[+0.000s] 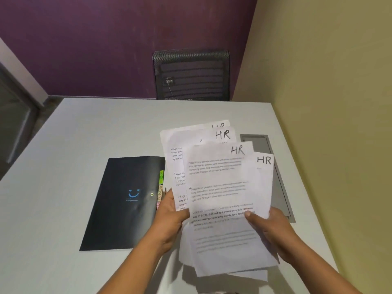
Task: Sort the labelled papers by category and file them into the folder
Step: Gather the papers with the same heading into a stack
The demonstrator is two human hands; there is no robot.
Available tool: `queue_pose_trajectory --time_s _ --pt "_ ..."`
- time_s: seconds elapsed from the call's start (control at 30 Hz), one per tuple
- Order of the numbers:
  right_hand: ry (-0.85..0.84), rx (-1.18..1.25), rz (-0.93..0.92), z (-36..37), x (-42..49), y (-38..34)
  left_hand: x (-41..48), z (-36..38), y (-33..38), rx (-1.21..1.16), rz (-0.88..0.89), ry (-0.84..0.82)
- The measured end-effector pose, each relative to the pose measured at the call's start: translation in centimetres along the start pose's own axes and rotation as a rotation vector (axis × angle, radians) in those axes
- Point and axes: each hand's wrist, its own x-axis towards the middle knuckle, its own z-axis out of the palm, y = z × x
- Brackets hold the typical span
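Papers [220, 187] marked "HR" in black handwriting at their top right corners were held fanned out above the table [84, 134], four of the labels showing one behind another, the farthest one cut off by the sheet in front. Each sheet carried blocks of printed text, too blurred to read in full. The left hand [171, 211] gripped the left edge of the fan, its fingers curled round the sheets. The right hand [269, 228] pinched the right side, thumb pressed on the front sheet and fingers behind the stack. The lower ends of the sheets hung loosely splayed between the two wrists. Just left of the papers the folder [125, 202] lay flat and closed on the table, black with a small blue smile mark and a snap button near its right edge. Coloured tabs stuck out along that edge, a green tab [161, 177] above an orange one lettered "ADMIN" [161, 193]. A grey hatch [258, 143] was set into the table behind the papers, partly hidden by them. A black mesh chair [192, 75] stood at the far side of the table against a purple wall.
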Motion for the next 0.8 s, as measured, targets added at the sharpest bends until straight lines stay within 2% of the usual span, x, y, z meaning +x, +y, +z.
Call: queue_pose_trajectory --time_s 0.17,0.3,0.53,0.67,0.8 --pt "0.02 0.03 0.019 0.9 -0.5 0.8 -0.5 -0.3 0.2 0.016 -0.02 0.012" --pt "0.041 -0.078 -0.055 0.3 -0.6 1.6 -1.0 0.1 0.5 -0.067 -0.038 0.068" --pt "0.02 -0.157 -0.168 -0.2 -0.1 0.9 -1.2 0.3 0.0 0.252 0.008 -0.077" --pt "0.089 -0.19 -0.254 -0.7 1.2 0.3 -0.7 1.3 0.4 0.402 0.114 -0.004" --pt "0.16 -0.097 -0.376 -0.9 1.5 -0.4 -0.1 1.9 0.9 0.481 0.231 0.03"
